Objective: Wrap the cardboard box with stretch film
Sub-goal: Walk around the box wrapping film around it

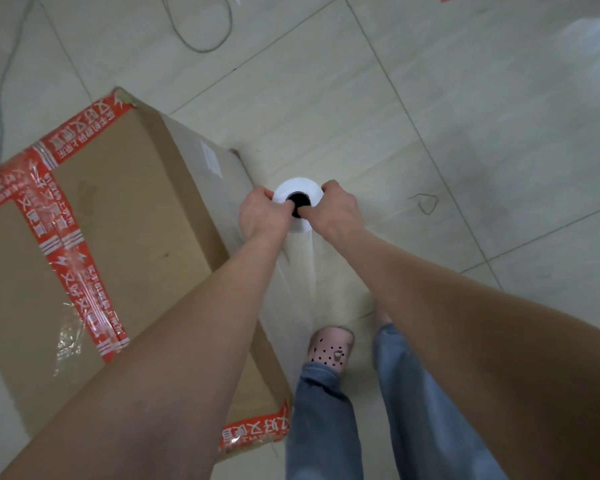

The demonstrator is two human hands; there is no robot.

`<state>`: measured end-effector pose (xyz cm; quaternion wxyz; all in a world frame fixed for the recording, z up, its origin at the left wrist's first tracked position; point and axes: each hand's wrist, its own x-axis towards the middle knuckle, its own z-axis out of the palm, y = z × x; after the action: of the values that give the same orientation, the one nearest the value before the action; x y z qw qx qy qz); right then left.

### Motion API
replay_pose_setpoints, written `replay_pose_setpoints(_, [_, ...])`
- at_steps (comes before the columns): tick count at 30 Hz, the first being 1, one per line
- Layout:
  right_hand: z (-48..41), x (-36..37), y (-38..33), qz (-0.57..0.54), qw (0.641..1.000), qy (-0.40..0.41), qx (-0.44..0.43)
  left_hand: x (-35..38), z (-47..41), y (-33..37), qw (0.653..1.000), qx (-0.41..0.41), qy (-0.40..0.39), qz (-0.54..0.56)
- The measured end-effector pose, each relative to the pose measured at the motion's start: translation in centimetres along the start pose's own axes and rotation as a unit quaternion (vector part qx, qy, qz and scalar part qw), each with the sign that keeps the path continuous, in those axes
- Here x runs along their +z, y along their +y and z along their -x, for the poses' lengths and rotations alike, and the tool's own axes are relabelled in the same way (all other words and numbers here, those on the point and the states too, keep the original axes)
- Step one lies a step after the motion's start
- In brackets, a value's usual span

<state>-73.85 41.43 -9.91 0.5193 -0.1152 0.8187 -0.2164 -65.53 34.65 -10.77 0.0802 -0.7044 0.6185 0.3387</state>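
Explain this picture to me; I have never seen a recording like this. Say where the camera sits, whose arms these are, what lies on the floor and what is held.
There is no machine here. A person wears one camera on the head, so you look down along their own two bare arms. The left hand and the right hand both grip the top end of a white roll of stretch film, which stands upright, with the thumbs at its dark core. A clear sheet of film trails from the roll beside the cardboard box. The box stands on the tiled floor and is sealed with red printed tape. Lower down you see the person's jeans and a shoe. A grey cable lies on the floor farther off.
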Motion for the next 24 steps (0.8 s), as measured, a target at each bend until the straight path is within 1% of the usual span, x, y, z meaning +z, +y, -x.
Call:
replay_pose_setpoints(2, [-0.4,0.3,-0.6,0.011,1.000,-0.003,-0.006,-0.2,-0.2,0.0,1.000,-0.013,-0.002,0.017])
replay_pose_setpoints(6, [-0.5,0.4,-0.9,0.046,0.999,-0.007,0.005,-0.4,-0.3,0.2,0.992,0.043,-0.058,-0.099])
replay_pose_setpoints(7, [-0.4,0.3,-1.0,0.049,0.999,-0.011,0.008,-0.3,-0.3,0.4,0.989,0.058,-0.062,-0.121])
replay_pose_setpoints(9, [-0.5,0.1,-1.2,0.058,0.998,-0.019,0.009,-0.2,-0.2,0.7,0.986,0.079,-0.056,-0.139])
replay_pose_setpoints(14, [-0.7,0.3,-1.7,0.070,0.997,-0.037,0.019,-0.1,-0.2,1.2,0.986,0.083,-0.045,-0.136])
replay_pose_setpoints(18, [-0.6,0.7,-2.0,0.073,0.996,-0.044,0.007,-0.7,-0.4,1.2,0.976,0.101,-0.058,-0.184])
replay_pose_setpoints(20, [-0.7,0.8,-2.2,0.081,0.996,-0.048,0.006,-0.9,-0.5,1.6,0.962,0.137,-0.067,-0.227])
replay_pose_setpoints(21, [-0.8,0.8,-2.2,0.085,0.995,-0.053,0.001,-0.8,-0.6,1.9,0.948,0.172,-0.070,-0.260])
replay_pose_setpoints(24, [-1.4,0.5,-2.2,0.097,0.993,-0.062,-0.014,-0.3,-1.0,3.0,0.887,0.294,-0.079,-0.348])
